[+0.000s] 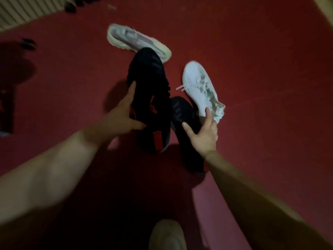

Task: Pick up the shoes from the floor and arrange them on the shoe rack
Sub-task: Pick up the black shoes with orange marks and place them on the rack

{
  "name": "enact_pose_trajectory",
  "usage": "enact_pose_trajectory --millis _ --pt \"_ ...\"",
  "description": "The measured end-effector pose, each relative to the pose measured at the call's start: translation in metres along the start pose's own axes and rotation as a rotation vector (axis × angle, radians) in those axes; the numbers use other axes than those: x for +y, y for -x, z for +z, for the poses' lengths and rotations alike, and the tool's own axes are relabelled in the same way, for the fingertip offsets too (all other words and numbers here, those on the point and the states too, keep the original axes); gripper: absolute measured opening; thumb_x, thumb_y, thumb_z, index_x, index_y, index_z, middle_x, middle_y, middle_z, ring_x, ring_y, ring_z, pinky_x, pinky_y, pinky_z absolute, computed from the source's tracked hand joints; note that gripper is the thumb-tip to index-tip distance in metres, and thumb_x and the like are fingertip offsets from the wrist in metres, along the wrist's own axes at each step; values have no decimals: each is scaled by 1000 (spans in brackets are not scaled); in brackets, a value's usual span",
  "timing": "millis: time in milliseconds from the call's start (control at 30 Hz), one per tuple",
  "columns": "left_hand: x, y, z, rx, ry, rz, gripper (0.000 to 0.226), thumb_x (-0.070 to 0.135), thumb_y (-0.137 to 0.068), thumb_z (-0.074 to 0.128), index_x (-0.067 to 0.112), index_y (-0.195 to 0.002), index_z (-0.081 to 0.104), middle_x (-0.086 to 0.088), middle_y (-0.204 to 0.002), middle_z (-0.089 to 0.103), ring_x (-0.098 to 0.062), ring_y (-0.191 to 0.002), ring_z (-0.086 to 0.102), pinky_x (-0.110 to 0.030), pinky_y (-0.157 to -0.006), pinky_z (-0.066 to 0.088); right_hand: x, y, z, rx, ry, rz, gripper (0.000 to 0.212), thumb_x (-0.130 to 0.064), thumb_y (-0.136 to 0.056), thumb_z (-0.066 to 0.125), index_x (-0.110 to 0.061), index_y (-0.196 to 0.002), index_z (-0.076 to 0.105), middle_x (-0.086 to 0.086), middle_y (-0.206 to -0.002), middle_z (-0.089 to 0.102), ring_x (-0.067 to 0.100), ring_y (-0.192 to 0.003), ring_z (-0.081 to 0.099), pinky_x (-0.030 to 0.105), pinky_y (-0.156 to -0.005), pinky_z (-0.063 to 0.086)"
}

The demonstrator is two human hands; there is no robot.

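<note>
Left hand (122, 116) clasps the black shoe (149, 83) at centre; right hand (203, 132) rests spread on the second black shoe (182, 109), four o'clock. White shoe (198, 83) at two, grey shoe (133, 38) at twelve, both waiting. Rack unseen, nothing shelved.

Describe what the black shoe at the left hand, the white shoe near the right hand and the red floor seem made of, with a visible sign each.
Black shoe at the left hand: probably matte knit or mesh fabric; no shine, red patches. White shoe: likely smooth synthetic or leather; faint sheen, laces. Floor: seems matte carpet or mat; even, unglossy red. Blur leaves all uncertain.
</note>
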State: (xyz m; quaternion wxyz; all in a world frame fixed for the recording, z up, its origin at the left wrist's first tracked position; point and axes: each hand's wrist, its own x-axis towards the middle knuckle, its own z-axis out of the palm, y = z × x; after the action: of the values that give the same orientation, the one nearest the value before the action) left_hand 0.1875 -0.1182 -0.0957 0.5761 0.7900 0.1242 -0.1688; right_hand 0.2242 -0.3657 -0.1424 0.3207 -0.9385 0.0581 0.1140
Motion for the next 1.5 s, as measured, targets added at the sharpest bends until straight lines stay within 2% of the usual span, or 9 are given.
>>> enact_pose_trajectory --millis 100,200,500,700,800,900,1067,1267,1500 --pt "-11 -6 24 -38 65 -23 114 -14 -76 66 33 -148 -9 13 -149 14 -2 -134 22 7 -75 34 33 14 0 -108 134 30 106 -61 -72 69 -28 -152 8 10 -147 29 30 -137 29 51 -111 25" --pt "-29 -3 38 -76 112 -64 110 -16 -78 63 29 -149 -9 16 -143 13 4 -126 18 10 -66 31 49 12 -12 -287 117 65 117 -60 -67 75 -36 -151 -3 7 -148 32 29 -137 31 48 -110 32" --pt "-48 6 43 -82 167 -103 113 -17 -76 64 32 -149 -7 17 -147 12 4 -133 17 8 -77 33 48 44 1 -252 466 70 129 -70 -61 70 -34 -148 -18 8 -134 35 29 -127 35 47 -105 28" --pt "-37 13 34 -65 157 -48 110 -20 -76 61 26 -149 -7 19 -142 10 10 -127 17 10 -75 29 39 39 -8 -191 166 71 118 -46 -65 78 -41 -150 -5 7 -128 40 28 -127 34 41 -103 34" --pt "-36 16 18 -22 158 -31 111 -16 -77 64 31 -149 -5 21 -145 11 14 -126 20 4 -92 28 28 38 -17 -159 31 -5 117 -44 -67 80 -38 -150 -2 7 -132 41 25 -132 33 35 -106 31" --pt "-26 27 -2 27 203 -25 112 -19 -76 62 35 -150 -2 17 -151 17 5 -133 28 -18 -105 34 -2 35 -23 -142 9 -141 118 -44 -67 80 -37 -150 -3 4 -141 38 21 -136 29 31 -107 27" --pt "23 55 -46 190 191 21 109 -23 -77 58 34 -149 -2 18 -124 45 25 -82 54 -12 -69 52 -86 16 -26 -104 -110 -263 124 -57 -57 77 -39 -149 -4 6 -149 34 23 -139 30 45 -112 31" --pt "95 134 -110 398 138 69 112 -9 -79 65 46 -147 -5 35 -119 41 3 -84 58 -29 -80 53 -198 45 -46 -118 -217 -390 117 -49 -64 77 -36 -150 -1 12 -142 40 31 -133 36 48 -108 35" --pt "134 252 -163 516 110 213 109 -10 -81 63 39 -148 -8 26 -125 36 22 -72 56 -7 -59 47 -280 141 -73 -66 -227 -581 118 -53 -66 77 -36 -150 -3 11 -150 31 28 -140 27 43 -110 30"
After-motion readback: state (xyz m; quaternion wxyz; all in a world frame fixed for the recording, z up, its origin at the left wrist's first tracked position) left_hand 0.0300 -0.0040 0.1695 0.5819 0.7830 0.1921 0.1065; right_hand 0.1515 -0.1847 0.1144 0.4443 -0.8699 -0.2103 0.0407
